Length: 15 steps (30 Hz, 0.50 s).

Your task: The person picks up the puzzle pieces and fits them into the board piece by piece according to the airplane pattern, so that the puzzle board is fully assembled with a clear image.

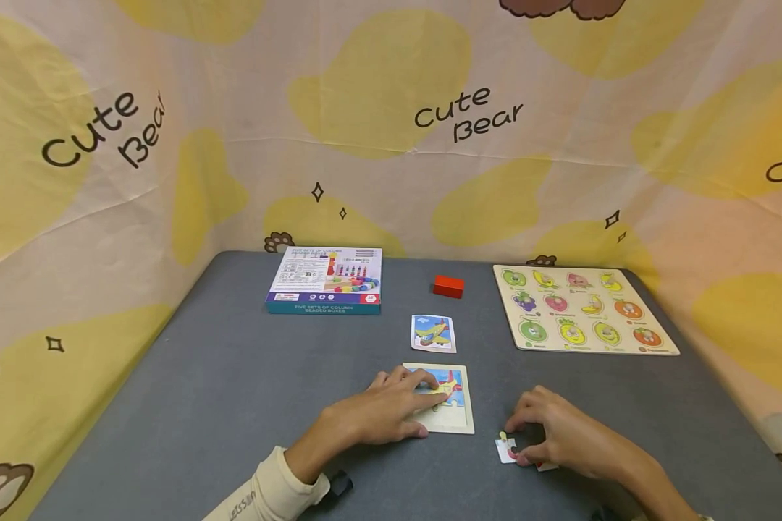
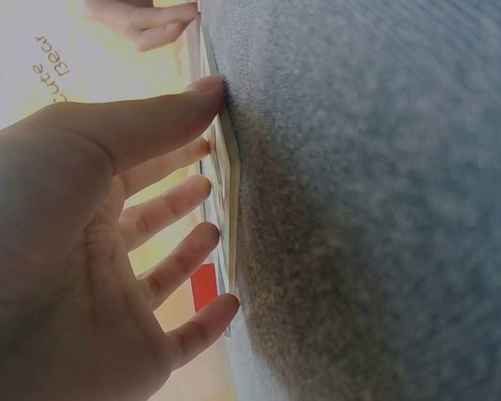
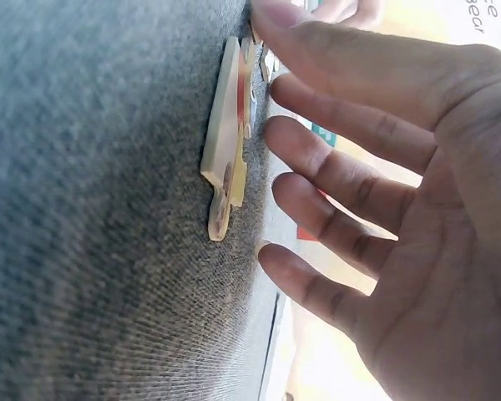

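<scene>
While the puzzle tray point(image 1: 459, 420) at lower centre is pressed by the spread left hand point(image 1: 391, 412), loose pieces point(image 1: 507, 449) are touched by the loosely curled right hand point(image 1: 560, 434); a picture card point(image 1: 433, 333), red block point(image 1: 447, 286) and box point(image 1: 326, 289) lie above.

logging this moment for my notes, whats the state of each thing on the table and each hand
puzzle tray: flat on the table, partly filled, airplane picture showing
left hand: fingers straight, pressing on the puzzle tray
right hand: fingers relaxed over loose puzzle pieces, not gripping
picture card: face up, beyond the tray
red block: lying alone, untouched
bead box: closed, lying flat
fruit peg board: flat, all pieces seated
</scene>
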Motion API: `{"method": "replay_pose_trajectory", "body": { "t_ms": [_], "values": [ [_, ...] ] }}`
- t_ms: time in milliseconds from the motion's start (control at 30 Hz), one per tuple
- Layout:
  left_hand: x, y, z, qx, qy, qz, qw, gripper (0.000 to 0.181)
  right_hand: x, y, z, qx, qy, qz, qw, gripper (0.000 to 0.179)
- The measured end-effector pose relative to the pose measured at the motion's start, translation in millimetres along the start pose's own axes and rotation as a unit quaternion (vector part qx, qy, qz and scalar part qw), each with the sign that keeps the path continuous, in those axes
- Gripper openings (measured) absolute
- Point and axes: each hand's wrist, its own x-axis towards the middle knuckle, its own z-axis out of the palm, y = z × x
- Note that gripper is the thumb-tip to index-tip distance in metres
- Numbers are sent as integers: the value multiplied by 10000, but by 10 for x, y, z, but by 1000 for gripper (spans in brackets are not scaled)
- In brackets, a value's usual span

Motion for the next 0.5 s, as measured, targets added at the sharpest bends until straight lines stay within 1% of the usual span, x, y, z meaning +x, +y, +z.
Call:
{"method": "replay_pose_trajectory", "body": {
  "t_ms": [133, 267, 400, 500],
  "values": [
    [2, -4, 4, 24, -25, -36, 10000, 55, -20, 1, 38, -227, 281, -301, 9989, 21],
    [4, -11, 11, 23, -37, -45, 10000, 56, -21, 0, 69, -288, 513, -531, 9969, 17],
    [9, -13, 23, 39, -11, -57, 10000, 56, -22, 0, 96, -398, 746, -731, 9937, 17],
    [8, -10, 24, 13, -2, -69, 10000, 56, -22, -11, 105, -484, 841, -787, 9922, 17]
  ]
}}
